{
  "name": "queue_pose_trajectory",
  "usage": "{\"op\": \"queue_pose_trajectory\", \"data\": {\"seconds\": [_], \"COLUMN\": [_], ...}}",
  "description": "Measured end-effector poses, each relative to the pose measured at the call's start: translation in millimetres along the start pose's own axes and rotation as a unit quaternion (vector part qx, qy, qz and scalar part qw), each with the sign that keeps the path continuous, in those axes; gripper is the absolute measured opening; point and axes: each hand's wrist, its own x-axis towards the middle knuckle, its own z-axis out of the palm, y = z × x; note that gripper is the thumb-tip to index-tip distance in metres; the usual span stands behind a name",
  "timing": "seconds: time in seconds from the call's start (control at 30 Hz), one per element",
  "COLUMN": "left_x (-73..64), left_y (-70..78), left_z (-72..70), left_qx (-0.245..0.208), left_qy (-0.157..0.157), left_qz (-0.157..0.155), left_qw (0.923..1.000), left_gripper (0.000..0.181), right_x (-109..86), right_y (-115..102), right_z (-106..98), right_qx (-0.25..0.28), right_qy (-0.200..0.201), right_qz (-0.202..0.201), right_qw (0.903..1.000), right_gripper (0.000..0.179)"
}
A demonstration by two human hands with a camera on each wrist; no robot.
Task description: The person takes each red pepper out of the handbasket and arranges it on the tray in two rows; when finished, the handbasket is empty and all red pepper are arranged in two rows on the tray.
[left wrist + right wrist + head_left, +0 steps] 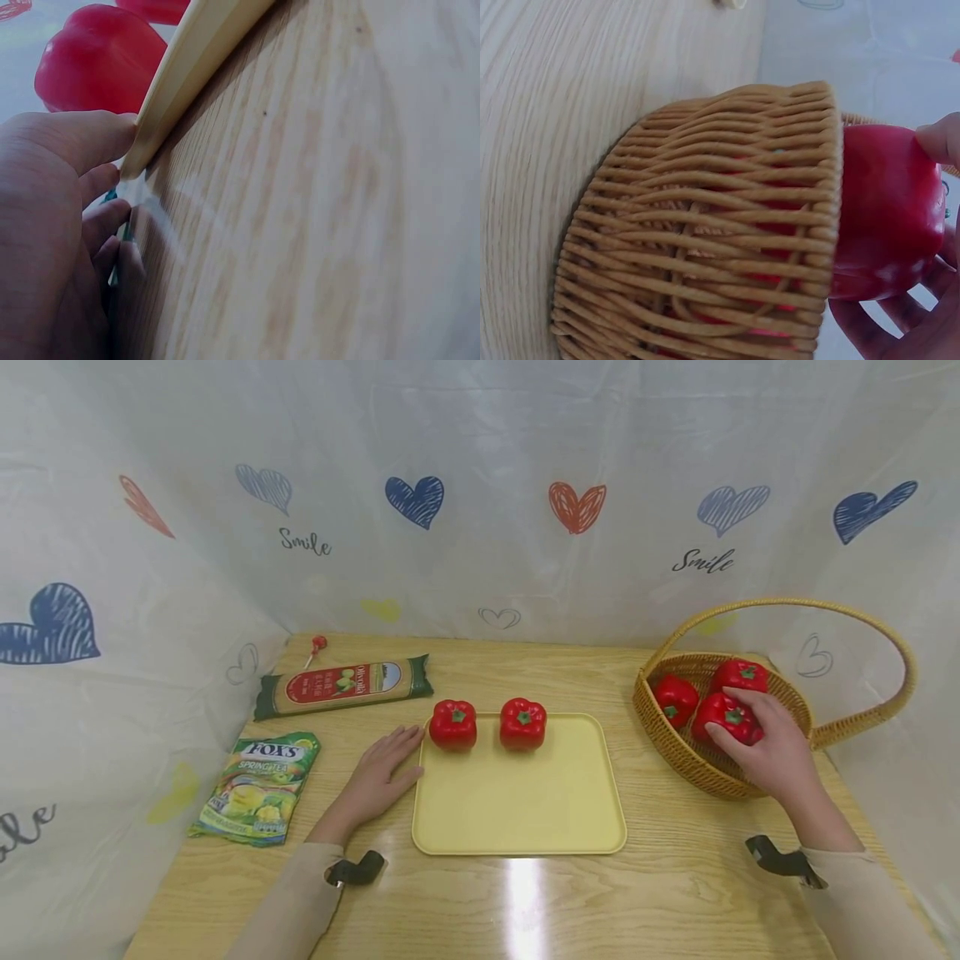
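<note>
Two red bell peppers [453,724] [522,722] stand at the back of a yellow tray [517,802] in the middle of the wooden table. My left hand [382,772] lies flat on the table against the tray's left edge [187,67], fingers straight, with a pepper [97,60] just beyond. A wicker basket [705,760] with a hoop handle stands at the right and holds three red peppers. My right hand [768,747] reaches into the basket [705,240] and grips the nearest pepper [723,717] [885,217], fingers curled round it.
A long pasta packet [345,685] lies at the back left, with a green candy bag [258,785] in front of it and a small red lollipop [318,645] behind. A heart-printed white curtain [480,510] encloses the table on three sides.
</note>
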Motion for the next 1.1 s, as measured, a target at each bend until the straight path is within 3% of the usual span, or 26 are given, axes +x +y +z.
{"op": "queue_pose_trajectory", "data": {"seconds": [1.1], "left_x": [0.2], "left_y": [-0.6], "left_z": [0.2], "left_qx": [-0.003], "left_qy": [-0.004], "left_qz": [-0.004], "left_qw": [1.0000], "left_gripper": [0.063], "right_x": [-8.6], "right_y": [-50.5], "right_z": [-4.9], "right_qx": [0.035], "right_qy": [0.001], "right_qz": [-0.056], "right_qw": [0.9978], "right_gripper": [0.062]}}
